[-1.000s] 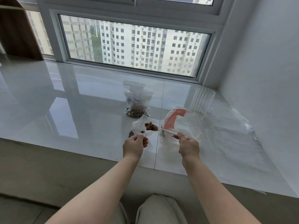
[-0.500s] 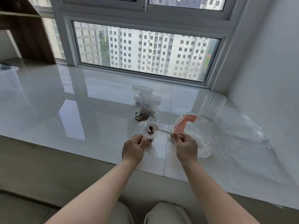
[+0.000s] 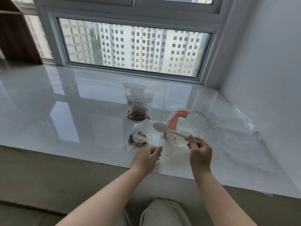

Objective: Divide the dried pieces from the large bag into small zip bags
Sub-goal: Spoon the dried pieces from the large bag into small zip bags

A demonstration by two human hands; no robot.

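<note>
Small zip bag [image 3: 143, 136], partly filled with dried pieces [image 3: 138, 141], lying just beyond the left fingertips [image 3: 158, 150], apparently untouched. Left hand [image 3: 146, 159] loosely curled, gripping nothing. Right hand [image 3: 199, 150] pinching an empty spoon [image 3: 169, 130], bowl above the bag's mouth. Large bag [image 3: 184, 129] just past the right fingers. Probably between scoops: next, back into the large bag, or sealing this one. Filled bags [image 3: 138, 108] farther out.

high-rise flat: window [image 3: 130, 49] facing apartment towers.
</note>
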